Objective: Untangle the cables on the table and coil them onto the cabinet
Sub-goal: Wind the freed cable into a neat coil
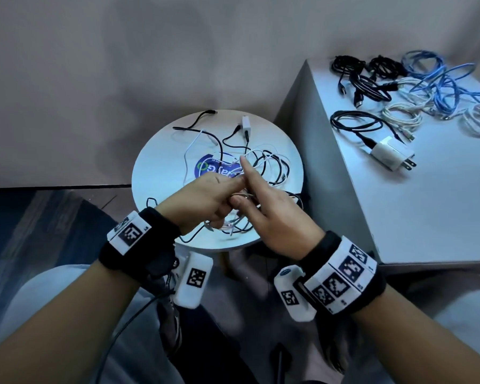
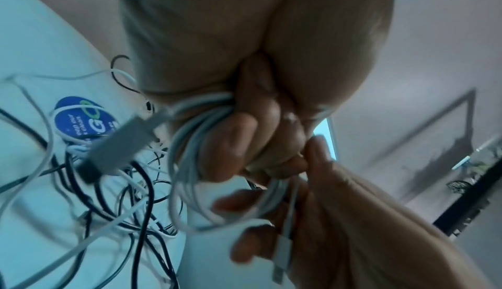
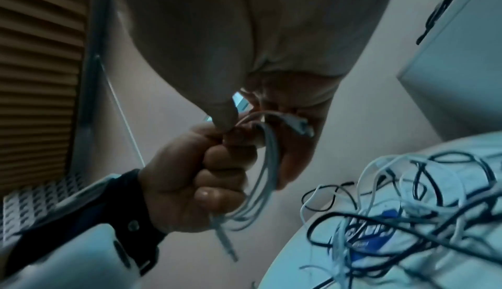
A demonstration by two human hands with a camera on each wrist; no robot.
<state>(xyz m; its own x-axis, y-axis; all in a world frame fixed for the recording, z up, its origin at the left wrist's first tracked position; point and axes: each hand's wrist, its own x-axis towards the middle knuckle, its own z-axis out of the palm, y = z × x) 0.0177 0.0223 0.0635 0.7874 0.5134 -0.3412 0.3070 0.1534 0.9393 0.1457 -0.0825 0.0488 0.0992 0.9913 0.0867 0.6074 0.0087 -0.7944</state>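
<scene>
My left hand grips a white cable gathered into several loops, just above the near side of the round white table. In the left wrist view its fingers curl round the loops of the white cable. My right hand meets the left, index finger pointing away, and pinches the same cable near its connector end. The right wrist view shows my thumb pressing the strand against the left hand. A tangle of black and white cables lies on the table beyond.
A white adapter and a blue sticker are on the table. To the right, the white cabinet carries coiled black cables, blue cables, white cables and a wall charger. Its near half is bare.
</scene>
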